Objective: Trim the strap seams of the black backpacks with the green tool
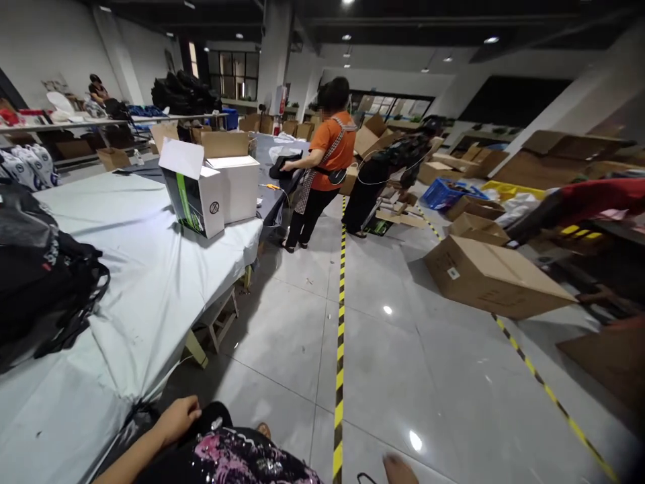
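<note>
A white sheet [166,269] covers the near table, its edge bunched close to the person's lap. On it lies a black bag [48,275] at left, and farther along stands a white box [214,202] with its flaps up. Yellow-and-black tape [340,316] runs up the grey floor [282,336]; a big carton [498,275] sits to the right. Beyond, a person in orange [330,151] stands at a dark table, another person [398,158] bends beside cartons, and a blue crate [438,193] stands near them.

The left hand [179,418] has its fingers loosely curled; whether they grip anything I cannot tell. The right hand [399,468] is blurred and cut off, its fingers unreadable.

The left forearm slants up from the bottom edge, beside the sheet; the right hand hangs low over the floor.
</note>
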`<state>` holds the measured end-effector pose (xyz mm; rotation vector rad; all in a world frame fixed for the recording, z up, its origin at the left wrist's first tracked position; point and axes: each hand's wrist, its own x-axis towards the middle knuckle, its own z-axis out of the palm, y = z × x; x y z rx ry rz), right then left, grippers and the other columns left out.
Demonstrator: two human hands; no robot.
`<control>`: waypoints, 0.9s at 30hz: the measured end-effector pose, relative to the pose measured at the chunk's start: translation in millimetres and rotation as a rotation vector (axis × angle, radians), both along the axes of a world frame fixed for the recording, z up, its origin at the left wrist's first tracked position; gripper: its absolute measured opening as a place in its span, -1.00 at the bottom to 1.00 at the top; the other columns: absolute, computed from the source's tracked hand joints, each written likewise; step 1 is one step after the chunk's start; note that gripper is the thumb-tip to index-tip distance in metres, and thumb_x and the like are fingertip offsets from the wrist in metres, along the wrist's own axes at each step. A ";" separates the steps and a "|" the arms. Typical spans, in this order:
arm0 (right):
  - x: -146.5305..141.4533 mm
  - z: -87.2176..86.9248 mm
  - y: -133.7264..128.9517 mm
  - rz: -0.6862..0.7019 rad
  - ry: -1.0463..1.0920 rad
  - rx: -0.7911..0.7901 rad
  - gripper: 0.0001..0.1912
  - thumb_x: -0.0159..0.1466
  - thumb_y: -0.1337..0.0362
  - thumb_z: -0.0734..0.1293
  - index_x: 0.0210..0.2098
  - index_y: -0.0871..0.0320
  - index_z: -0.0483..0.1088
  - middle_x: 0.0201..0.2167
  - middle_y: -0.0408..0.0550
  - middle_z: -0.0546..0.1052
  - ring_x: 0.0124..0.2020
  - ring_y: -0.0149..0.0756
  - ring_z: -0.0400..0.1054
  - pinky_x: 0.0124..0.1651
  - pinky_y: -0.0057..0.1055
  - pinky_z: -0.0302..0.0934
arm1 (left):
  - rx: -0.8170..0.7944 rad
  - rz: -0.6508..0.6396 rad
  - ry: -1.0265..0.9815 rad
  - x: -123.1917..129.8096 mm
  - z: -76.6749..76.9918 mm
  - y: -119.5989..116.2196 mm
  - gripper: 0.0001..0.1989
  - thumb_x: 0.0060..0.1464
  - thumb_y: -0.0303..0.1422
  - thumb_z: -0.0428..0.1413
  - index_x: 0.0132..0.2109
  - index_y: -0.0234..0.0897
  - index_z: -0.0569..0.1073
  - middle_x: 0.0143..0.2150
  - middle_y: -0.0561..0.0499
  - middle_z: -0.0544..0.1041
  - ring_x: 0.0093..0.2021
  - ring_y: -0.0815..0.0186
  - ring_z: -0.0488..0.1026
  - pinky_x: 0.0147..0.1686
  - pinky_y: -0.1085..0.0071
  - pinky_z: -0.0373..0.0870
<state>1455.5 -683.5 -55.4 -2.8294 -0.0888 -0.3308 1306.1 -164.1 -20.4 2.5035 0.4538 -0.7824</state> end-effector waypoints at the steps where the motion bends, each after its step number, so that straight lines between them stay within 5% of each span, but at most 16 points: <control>1: 26.5 0.2 -6.4 -0.020 0.120 0.004 -0.68 0.31 0.07 0.34 -0.08 0.13 0.53 0.01 0.07 0.46 -0.22 -0.21 0.41 -0.27 -0.26 0.42 | 0.002 0.029 -0.028 10.6 2.6 0.1 -0.87 0.13 -0.32 -0.06 -0.34 -0.14 0.35 -0.24 0.07 0.58 -0.13 0.23 0.51 -0.11 0.39 0.28; 4: 127.0 -3.3 7.8 -0.043 0.432 0.018 -0.84 0.38 0.22 0.32 -0.13 0.17 0.45 -0.18 -0.06 0.55 -0.21 -0.34 0.47 -0.12 -0.32 0.40 | -0.004 0.092 -0.091 47.7 1.8 1.4 -0.84 0.14 -0.32 -0.10 -0.36 -0.15 0.33 -0.31 0.09 0.56 -0.20 0.25 0.50 -0.15 0.40 0.29; 8: 255.5 -17.7 96.8 0.099 0.581 0.064 -0.74 0.42 0.23 0.24 0.02 0.21 0.42 -0.04 0.04 0.55 -0.03 -0.25 0.45 0.07 -0.22 0.33 | -0.022 0.159 -0.114 117.1 -15.2 3.4 -0.88 0.07 -0.34 -0.03 -0.42 -0.16 0.33 -0.37 0.10 0.55 -0.27 0.24 0.49 -0.23 0.40 0.28; 12: 332.5 -29.2 163.9 0.277 0.712 0.057 -0.68 0.41 0.17 0.27 0.08 0.18 0.41 -0.02 0.00 0.54 0.01 -0.22 0.43 0.13 -0.12 0.29 | -0.052 0.206 -0.117 217.0 -14.0 7.4 -0.88 0.06 -0.38 0.00 -0.44 -0.18 0.35 -0.39 0.11 0.56 -0.30 0.27 0.49 -0.26 0.44 0.26; 18: 443.3 -18.0 151.9 0.281 0.862 -0.125 -0.65 0.41 0.13 0.27 0.08 0.20 0.38 0.00 0.04 0.50 0.02 -0.18 0.41 0.11 -0.07 0.31 | -0.067 0.239 -0.193 367.2 35.6 15.0 -0.79 0.19 -0.31 -0.07 -0.24 -0.22 0.44 -0.25 0.03 0.58 -0.20 0.29 0.50 -0.15 0.44 0.32; 21: 512.6 -15.2 144.9 0.312 0.875 -0.237 -0.65 0.40 0.13 0.27 0.08 0.20 0.38 0.00 0.04 0.50 0.01 -0.18 0.42 0.08 -0.08 0.33 | -0.017 0.291 -0.262 426.5 55.0 12.5 -0.70 0.21 -0.28 -0.10 -0.06 -0.25 0.44 -0.02 -0.08 0.54 0.00 0.22 0.47 0.05 0.34 0.32; 27: 712.1 -16.9 193.8 0.523 0.698 -0.454 -0.65 0.39 0.15 0.30 0.09 0.19 0.38 0.09 0.07 0.44 0.09 -0.12 0.36 0.13 -0.04 0.28 | 0.063 0.521 -0.479 523.4 53.3 -13.9 -0.60 0.23 -0.13 -0.13 0.04 -0.21 0.42 0.10 -0.08 0.49 0.13 0.16 0.41 0.23 0.21 0.28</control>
